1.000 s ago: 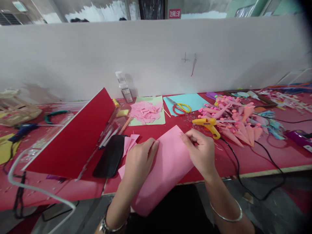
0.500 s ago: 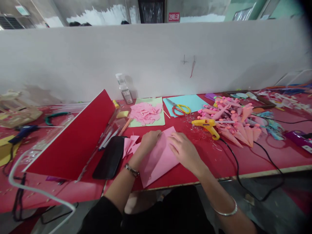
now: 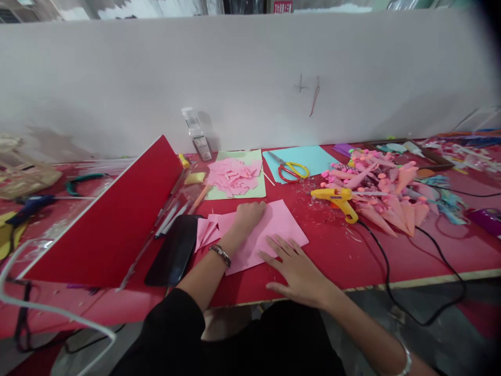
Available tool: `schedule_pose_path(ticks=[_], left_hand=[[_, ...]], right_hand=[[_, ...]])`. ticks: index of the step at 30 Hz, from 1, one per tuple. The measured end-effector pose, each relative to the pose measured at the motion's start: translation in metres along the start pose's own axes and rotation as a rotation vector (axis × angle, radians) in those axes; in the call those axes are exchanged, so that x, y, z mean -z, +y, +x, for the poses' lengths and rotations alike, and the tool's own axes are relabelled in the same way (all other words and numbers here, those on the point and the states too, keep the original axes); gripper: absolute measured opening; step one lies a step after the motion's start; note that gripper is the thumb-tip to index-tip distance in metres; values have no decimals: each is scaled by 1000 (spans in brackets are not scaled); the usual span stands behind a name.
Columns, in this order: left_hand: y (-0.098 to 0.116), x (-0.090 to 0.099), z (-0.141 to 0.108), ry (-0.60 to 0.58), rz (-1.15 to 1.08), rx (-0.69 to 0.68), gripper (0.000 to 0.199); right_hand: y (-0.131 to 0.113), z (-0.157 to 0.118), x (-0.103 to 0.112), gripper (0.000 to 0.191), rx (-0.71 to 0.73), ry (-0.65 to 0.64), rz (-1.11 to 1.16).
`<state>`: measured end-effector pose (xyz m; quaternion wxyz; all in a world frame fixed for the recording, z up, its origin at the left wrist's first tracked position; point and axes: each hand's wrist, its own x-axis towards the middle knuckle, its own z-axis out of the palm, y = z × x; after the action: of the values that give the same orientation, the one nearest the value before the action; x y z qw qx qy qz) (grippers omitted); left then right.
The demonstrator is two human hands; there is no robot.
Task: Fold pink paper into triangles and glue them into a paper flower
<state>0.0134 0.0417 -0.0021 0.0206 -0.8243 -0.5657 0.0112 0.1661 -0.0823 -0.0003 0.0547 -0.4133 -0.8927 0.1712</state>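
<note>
Looking at a red-covered tabletop point(image 3: 336, 261) against a tall white partition point(image 3: 242, 78), with a small red sign point(image 3: 283, 7) showing above and grey floor point(image 3: 371, 308) below the front edge. Lying flat near that edge: pink rectangular paper sheet point(image 3: 287, 222). Resting on it with left hand point(image 3: 250, 216), fingers curled tight; spreading right hand point(image 3: 299, 271) open over its lower right part, gripping nothing. Crowded on the left by pink folded paper pieces point(image 3: 206, 232), a flat black slab point(image 3: 172, 256) and a slanted red board point(image 3: 113, 224). Behind: pale green sheet point(image 3: 211, 194) under pink paper scraps point(image 3: 233, 177), then red-and-yellow-handled scissors point(image 3: 291, 169) on light blue paper point(image 3: 315, 156). More room on the right, up to yellow glue gun point(image 3: 336, 197), pink cone pile point(image 3: 391, 185) and black cable point(image 3: 386, 261) dropping over the edge.
</note>
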Motion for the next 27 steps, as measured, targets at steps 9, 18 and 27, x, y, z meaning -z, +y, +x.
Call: schedule_pose_path(ticks=[9, 18, 27], left_hand=[[4, 12, -9, 143, 75, -85, 27], [8, 7, -109, 191, 48, -207, 35], [-16, 5, -160, 155, 68, 50, 40]], right_hand=[[-3, -8, 3, 60, -13, -69, 25], [-3, -11, -3, 62, -13, -3, 2], [0, -11, 2, 64, 39, -4, -19]])
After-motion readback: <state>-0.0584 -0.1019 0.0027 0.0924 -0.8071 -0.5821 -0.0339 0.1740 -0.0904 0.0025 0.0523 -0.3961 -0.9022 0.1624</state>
